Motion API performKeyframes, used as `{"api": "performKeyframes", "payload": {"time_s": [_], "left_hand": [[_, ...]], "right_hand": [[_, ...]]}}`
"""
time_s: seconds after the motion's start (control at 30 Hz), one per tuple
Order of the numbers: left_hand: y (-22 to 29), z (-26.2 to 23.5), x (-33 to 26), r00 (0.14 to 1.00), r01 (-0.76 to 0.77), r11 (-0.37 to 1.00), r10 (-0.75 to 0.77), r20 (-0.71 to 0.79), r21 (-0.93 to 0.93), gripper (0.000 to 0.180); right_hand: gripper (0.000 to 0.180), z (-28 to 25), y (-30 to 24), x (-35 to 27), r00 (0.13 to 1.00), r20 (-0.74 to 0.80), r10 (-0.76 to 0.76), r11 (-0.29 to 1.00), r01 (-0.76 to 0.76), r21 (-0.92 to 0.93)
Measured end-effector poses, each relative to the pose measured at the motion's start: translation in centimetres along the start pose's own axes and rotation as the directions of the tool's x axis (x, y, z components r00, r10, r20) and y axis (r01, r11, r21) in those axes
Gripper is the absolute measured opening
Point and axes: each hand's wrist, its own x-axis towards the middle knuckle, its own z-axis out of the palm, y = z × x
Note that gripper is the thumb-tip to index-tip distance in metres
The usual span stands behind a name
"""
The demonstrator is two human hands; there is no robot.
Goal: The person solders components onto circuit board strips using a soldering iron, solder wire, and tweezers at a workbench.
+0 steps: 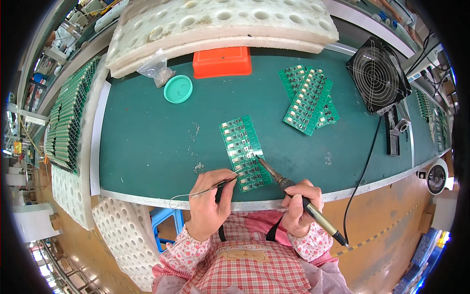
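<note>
A green circuit board panel [243, 153] with rows of small parts lies on the mat in front of me. My right hand [303, 206] is closed around a soldering iron [317, 215], its tip down on the right side of the panel. In my left hand [210, 198] I pinch a thin silvery solder wire [182, 196], which loops out to the left; its other end reaches over the panel's left edge. A dark slim piece also shows between those fingers, its kind unclear. My left fingertips are at the panel's lower left edge.
Several more panels [308, 100] lie stacked at the right, beside a black fan [376, 73]. An orange bin [222, 62], a round teal lid [178, 89] and a plastic bag [159, 73] sit at the back, before white foam blocks [220, 34]. A rack of boards [71, 117] stands left.
</note>
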Motion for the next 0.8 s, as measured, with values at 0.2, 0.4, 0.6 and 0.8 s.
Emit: {"api": "performKeyframes", "payload": {"time_s": [0.2, 0.4, 0.6, 0.8], "left_hand": [[0.06, 0.05, -0.34, 1.000, -0.015, 1.000, 0.015, 0.014, 0.017, 0.016], [-0.01, 0.19, -0.28, 0.999, -0.025, 0.999, 0.024, 0.021, 0.047, 0.024], [0.09, 0.33, -0.12, 0.999, -0.050, 0.995, 0.048, 0.024, 0.082, 0.026], [0.12, 0.36, -0.07, 0.998, -0.057, 0.995, 0.055, 0.015, 0.082, 0.027]], "right_hand": [[0.009, -0.09, -0.11, 0.13, 1.000, 0.007, 0.000, 1.000, 0.000, 0.003], [0.009, 0.09, -0.21, 0.25, 1.000, -0.009, -0.005, 1.000, 0.005, 0.012], [0.011, -0.04, -0.22, 0.23, 1.000, 0.003, -0.001, 1.000, 0.001, 0.009], [0.010, -0.14, -0.36, 0.30, 1.000, 0.021, 0.003, 1.000, -0.003, 0.003]]}}
